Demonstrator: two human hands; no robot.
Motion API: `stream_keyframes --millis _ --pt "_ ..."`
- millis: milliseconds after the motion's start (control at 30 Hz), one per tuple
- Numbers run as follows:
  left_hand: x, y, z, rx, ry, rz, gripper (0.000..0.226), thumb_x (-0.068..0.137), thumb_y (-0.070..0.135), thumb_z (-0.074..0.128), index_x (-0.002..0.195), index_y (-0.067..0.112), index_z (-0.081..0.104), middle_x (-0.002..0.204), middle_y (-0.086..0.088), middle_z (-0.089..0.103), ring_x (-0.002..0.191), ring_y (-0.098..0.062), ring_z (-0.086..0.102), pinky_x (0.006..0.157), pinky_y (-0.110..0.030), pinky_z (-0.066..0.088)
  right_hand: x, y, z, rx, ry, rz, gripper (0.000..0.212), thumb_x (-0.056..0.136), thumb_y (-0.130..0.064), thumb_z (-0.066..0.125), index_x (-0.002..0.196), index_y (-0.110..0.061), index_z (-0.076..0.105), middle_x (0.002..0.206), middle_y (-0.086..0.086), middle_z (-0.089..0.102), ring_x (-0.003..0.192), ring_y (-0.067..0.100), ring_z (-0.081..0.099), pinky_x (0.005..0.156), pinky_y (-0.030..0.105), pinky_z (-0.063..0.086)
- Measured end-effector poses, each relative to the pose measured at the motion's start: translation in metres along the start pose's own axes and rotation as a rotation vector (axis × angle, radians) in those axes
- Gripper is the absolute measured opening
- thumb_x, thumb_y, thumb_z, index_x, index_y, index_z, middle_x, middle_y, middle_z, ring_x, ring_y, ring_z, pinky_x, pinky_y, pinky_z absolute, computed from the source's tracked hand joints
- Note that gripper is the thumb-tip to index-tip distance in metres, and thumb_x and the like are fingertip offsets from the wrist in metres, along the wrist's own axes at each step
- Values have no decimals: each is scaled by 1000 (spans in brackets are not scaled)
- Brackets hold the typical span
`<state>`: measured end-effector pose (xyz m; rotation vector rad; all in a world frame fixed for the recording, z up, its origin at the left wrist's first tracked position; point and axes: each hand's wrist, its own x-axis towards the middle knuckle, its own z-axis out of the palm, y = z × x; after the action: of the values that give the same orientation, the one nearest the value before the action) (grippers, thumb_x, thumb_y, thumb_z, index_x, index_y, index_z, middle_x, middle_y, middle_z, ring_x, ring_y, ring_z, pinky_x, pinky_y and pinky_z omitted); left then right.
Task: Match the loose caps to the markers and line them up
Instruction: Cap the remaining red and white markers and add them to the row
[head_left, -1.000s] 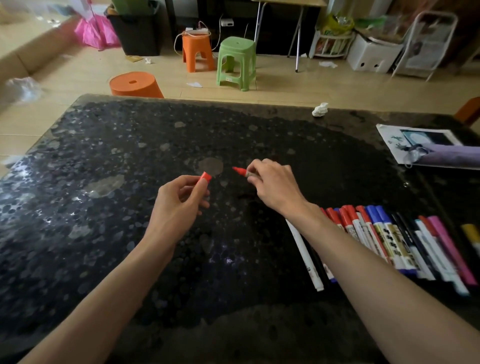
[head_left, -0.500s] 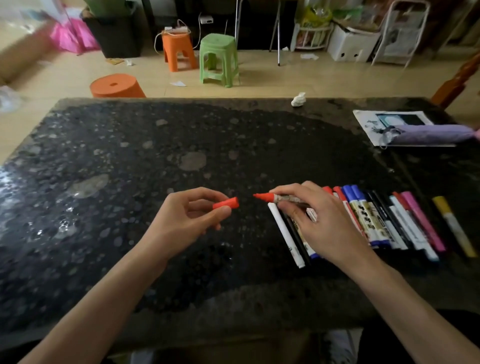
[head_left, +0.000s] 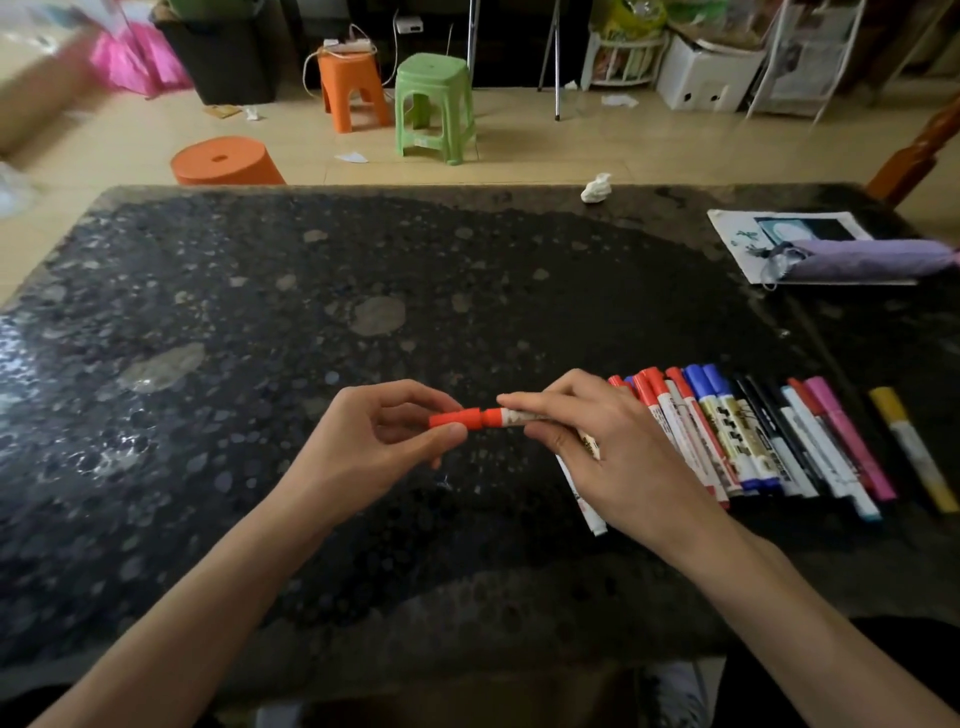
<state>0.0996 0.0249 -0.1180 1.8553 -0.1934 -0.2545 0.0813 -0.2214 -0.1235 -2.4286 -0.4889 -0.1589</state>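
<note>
Left hand (head_left: 363, 447) pinches the red cap (head_left: 456, 419), right hand (head_left: 597, 447) grips the red marker (head_left: 511, 416), mid-air above the surface (head_left: 260, 312), near-centre, left of the marker row (head_left: 753, 436). Light, stiff, slick plastic: hold the barrel close to the tip, I'd say.

Red cap (head_left: 456, 419) touching red marker (head_left: 506, 417) tip, horizontal; capped markers (head_left: 719, 439) rowed right.

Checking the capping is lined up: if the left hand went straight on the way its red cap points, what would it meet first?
The red end of the marker pinched in the right hand; the red cap in the left hand seems to touch it, though depth is unclear.
</note>
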Motion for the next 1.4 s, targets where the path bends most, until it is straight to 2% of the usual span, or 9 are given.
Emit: stream_keyframes --millis 167,267,533,700,833,967,1100,1267,1400 --pt "-3 -2 6 314 52 129 14 90 26 76 102 34 78 71 7 74 63 -10 71 63 -13 52 -1 -4 7 42 8 -11 32 101 -26 64 133 -27 69 105 -19 66 100 2 62 87 23 51" --pt "-5 -3 11 293 81 165 19 92 22 75 103 38 77 71 8 74 64 -9 71 62 -12 52 -3 -5 10 32 51 -20 30 101 -25 63 130 -23 72 105 -14 69 98 4 64 84 25 53" --pt "-6 -12 20 269 66 214 19 93 22 73 110 27 80 78 10 76 75 -15 74 72 -29 61 -7 -1 13 50 23 -9 35 98 -7 65 129 -22 73 103 -13 73 99 4 67 87 29 55" --pt "-5 -14 25 247 72 211 20 93 16 73 109 26 80 79 10 76 74 -15 73 73 -29 60 -9 -2 15 20 44 -7 36 96 -5 67 128 -21 73 102 -12 74 99 2 66 87 27 56" --pt "3 -9 21 273 56 217 19 94 17 71 108 27 79 77 9 75 75 -15 73 72 -22 58 -7 -7 11 31 70 32 29 102 -20 63 129 -27 71 106 -16 71 102 1 64 89 23 52" --pt "12 -2 25 121 58 198 23 93 12 73 114 22 74 89 4 78 77 -15 76 73 -22 60 -5 -4 -3 -42 52 32 24 100 -39 64 123 -37 70 105 -21 71 100 0 63 90 31 51" --pt "17 -4 39 24 33 170 45 92 14 73 135 23 61 103 2 78 87 -19 77 77 -32 63 -12 14 -13 -93 187 161 17 95 -42 71 107 -31 76 96 -16 63 88 2 60 77 24 51" --pt "22 -11 53 89 48 142 33 95 15 71 127 24 66 101 5 77 88 -16 77 82 -34 62 -22 46 -34 -314 214 460 22 96 -48 67 106 -30 74 86 -11 72 82 11 68 77 38 58" --pt "31 -15 66 213 30 66 31 96 20 71 126 25 67 100 10 77 88 -7 75 87 -35 62 -21 54 -37 -442 212 497 21 96 -46 68 107 -28 69 86 -8 72 85 16 70 77 36 56"
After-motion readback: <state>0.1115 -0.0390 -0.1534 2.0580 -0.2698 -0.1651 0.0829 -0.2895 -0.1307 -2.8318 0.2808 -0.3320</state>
